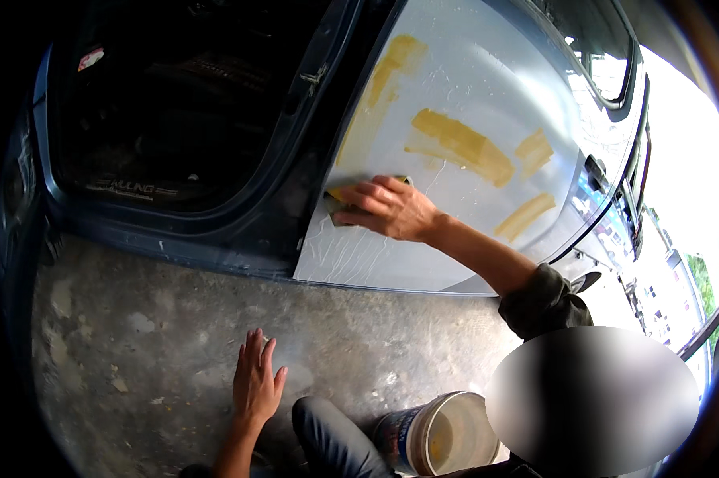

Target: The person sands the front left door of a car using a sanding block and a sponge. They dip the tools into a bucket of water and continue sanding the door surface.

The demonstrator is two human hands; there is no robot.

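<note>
My right hand [387,209] presses a small yellow and dark pad [333,210] flat against a grey car door panel [487,88]. The fingers wrap over the pad and hide most of it; whether it is a sponge or a sanding block I cannot tell. Wet streaks run down the panel beneath it. Yellow-brown filler patches [464,149] lie above and to the right of the hand. Over the concrete floor, my left hand [256,381] hovers with its fingers stretched out, holding nothing, apart from the car.
Left of the panel is the car's dark blue door opening [240,239]. An open bucket [447,430] stands on the concrete floor [144,350] at the lower middle, beside my bent knee [335,438]. A blurred oval covers the lower right.
</note>
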